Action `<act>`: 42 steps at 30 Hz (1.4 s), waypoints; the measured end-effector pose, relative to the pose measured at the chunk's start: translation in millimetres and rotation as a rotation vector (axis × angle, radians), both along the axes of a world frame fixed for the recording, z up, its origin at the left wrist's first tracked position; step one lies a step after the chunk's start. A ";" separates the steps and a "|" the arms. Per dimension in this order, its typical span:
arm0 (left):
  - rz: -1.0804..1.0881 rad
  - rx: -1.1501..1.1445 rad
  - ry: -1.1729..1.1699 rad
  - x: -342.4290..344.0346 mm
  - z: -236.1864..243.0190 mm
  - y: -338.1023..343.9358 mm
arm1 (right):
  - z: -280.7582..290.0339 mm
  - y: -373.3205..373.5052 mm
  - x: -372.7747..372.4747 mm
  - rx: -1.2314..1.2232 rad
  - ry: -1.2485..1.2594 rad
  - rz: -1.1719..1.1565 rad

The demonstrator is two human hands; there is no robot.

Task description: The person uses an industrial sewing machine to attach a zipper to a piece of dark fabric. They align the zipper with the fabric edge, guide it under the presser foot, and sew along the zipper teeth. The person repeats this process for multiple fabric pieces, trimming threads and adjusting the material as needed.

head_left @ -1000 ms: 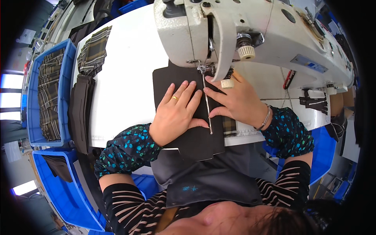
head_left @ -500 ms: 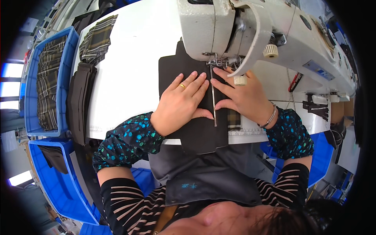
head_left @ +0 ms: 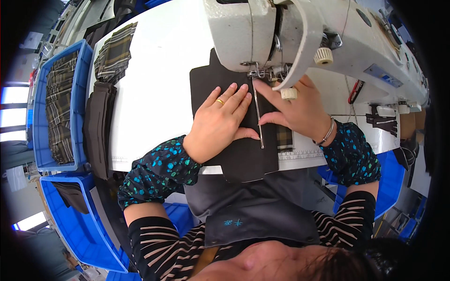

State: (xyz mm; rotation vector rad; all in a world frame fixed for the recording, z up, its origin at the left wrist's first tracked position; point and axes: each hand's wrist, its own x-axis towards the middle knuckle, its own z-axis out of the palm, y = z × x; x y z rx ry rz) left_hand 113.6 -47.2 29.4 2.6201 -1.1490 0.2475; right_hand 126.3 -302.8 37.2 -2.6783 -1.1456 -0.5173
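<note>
A dark brown fabric piece point(head_left: 248, 161) lies beneath the needle end of a white sewing machine point(head_left: 236, 37). A zipper with silvery teeth point(head_left: 259, 107) runs down it from the presser foot point(head_left: 256, 74). My left hand point(head_left: 216, 122), a ring on one finger, rests flat and open on the fabric, its thumb tip by the zipper's lower part. My right hand point(head_left: 300, 110) is open on the other side. Its index finger points to the presser foot and its thumb touches beside the zipper; the other fingers are partly hidden behind the machine's guard. Plaid cloth point(head_left: 284, 139) shows under the fabric's right edge.
On the left stand a blue bin point(head_left: 78, 112) of plaid pieces and a lower blue bin point(head_left: 93, 234). Plaid pieces point(head_left: 115, 51) and folded dark pieces point(head_left: 99, 126) lie along the table's left edge. Red-and-black thread snips point(head_left: 356, 92) lie at the right.
My right hand's fingers have shifted: the index now stretches alone to the presser foot, the middle finger drawn back from the zipper. My left hand stays flat in nearly the same place.
</note>
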 end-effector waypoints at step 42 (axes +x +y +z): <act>0.247 -0.732 0.895 -73.6 28.1 23.9 | 2.0 9.6 -92.4 0.089 0.008 0.173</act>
